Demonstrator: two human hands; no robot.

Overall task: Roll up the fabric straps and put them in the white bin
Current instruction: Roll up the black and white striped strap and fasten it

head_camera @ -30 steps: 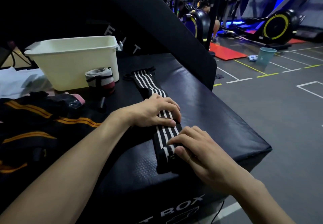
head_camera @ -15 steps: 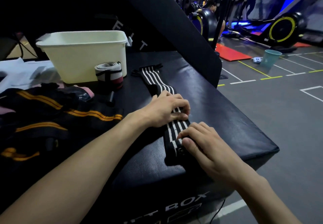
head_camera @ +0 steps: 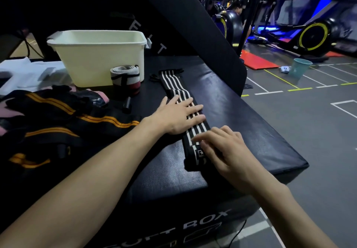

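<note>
A: Strap (head_camera: 185,100), black with white stripes, lies flat on the box (head_camera: 241,116), running from 6 toward 12 o'clock.
B: Hands?
A: Left hand (head_camera: 179,116) is spread flat, pressing its middle. Right hand (head_camera: 226,149) has loosely curved fingers resting on the near end; I see no pinch.
B: How will it handle?
A: Soft, light and probably stretchy. I'd take the near end at 6 o'clock and roll tight.
B: Count?
A: One flat strap, one roll (head_camera: 125,79) standing against the bin (head_camera: 100,58) at 11 o'clock, one bin. The orange-striped heap (head_camera: 58,116) at 9 o'clock is too tangled to count.
</note>
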